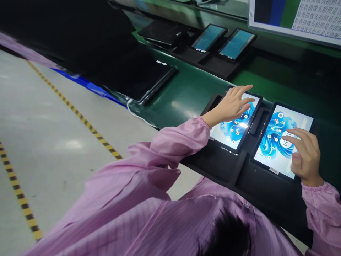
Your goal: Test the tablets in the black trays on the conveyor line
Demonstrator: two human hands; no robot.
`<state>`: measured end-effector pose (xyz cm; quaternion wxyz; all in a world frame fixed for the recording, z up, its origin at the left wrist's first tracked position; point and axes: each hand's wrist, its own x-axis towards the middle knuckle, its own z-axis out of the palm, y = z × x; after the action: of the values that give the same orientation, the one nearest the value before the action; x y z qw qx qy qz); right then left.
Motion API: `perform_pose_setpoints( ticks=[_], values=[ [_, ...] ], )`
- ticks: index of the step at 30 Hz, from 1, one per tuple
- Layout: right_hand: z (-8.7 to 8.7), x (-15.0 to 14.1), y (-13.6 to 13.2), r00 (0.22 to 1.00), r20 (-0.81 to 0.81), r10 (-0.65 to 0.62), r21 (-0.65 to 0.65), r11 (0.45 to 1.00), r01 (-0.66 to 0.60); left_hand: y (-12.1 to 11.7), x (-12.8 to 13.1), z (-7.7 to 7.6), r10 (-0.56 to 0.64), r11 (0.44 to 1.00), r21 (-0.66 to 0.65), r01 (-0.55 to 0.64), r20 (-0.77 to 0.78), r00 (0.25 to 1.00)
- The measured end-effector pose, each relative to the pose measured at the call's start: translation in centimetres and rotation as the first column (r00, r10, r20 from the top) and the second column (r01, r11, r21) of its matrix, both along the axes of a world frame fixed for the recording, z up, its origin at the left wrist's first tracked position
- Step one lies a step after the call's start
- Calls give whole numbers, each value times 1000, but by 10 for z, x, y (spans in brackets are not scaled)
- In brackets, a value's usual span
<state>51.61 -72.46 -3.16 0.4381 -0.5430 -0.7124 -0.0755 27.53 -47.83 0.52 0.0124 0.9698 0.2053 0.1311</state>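
Note:
Two lit tablets lie side by side in a black tray (pixel 239 167), both showing a blue swirl home screen with app icons. Over the left tablet (pixel 231 135) is my left hand (pixel 234 103), fingers spread and holding nothing; whether a fingertip touches the glass I cannot tell. My right hand (pixel 306 151) hovers at the right side of the right tablet (pixel 271 131), its fingers apart and partly bent above a round clock widget. It holds nothing, and contact with the screen is unclear. Small white labels sit on the tablets' lower edges.
Behind, another black tray (pixel 213 65) holds two tablets (pixel 209 37) with teal screens. A stack of dark trays or devices (pixel 162 32) stands left of it. A large black panel (pixel 138 78) lies on the green bench (pixel 170 96); a white cable (pixel 138 115) hangs nearby. A printed sheet (pixel 314 17) stands upper right.

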Motion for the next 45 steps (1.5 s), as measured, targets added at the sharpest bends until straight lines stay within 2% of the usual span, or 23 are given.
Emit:
perform_pose_setpoints(
  ticks=[5,10,14,17,19,21,28,35,39,45],
  values=[
    [1,-1,-2,1000,-21,5,-1,1000,-5,-10,-5,6,58,998,-41,-55,79,995],
    [-2,0,-2,1000,-18,5,8,1000,-5,-27,-36,17,155,984,-102,-143,120,981],
    [1,1,0,999,-27,-26,-18,1000,26,-40,-60,15,169,982,-108,-153,155,973],
    [7,-3,-1,992,50,116,-114,987,-109,-47,-76,9,178,983,-90,-162,212,961],
    [12,-9,-3,960,98,261,-184,953,-241,-49,-83,5,195,980,-88,-177,261,945],
    [16,-15,-4,935,105,339,-215,925,-312,-51,-87,2,208,978,-98,-186,305,930],
    [15,-19,-2,921,174,349,-314,906,-284,-47,-88,1,227,974,-102,-204,337,914],
    [17,-14,-6,938,135,319,-135,944,-301,-48,-86,1,158,985,-121,-121,362,919],
    [15,-12,-7,942,142,306,-128,949,-289,-51,-84,3,120,984,-161,-73,301,946],
    [11,-6,-8,962,119,244,-98,967,-234,-54,-81,8,-1,983,-175,47,253,968]
  ],
)
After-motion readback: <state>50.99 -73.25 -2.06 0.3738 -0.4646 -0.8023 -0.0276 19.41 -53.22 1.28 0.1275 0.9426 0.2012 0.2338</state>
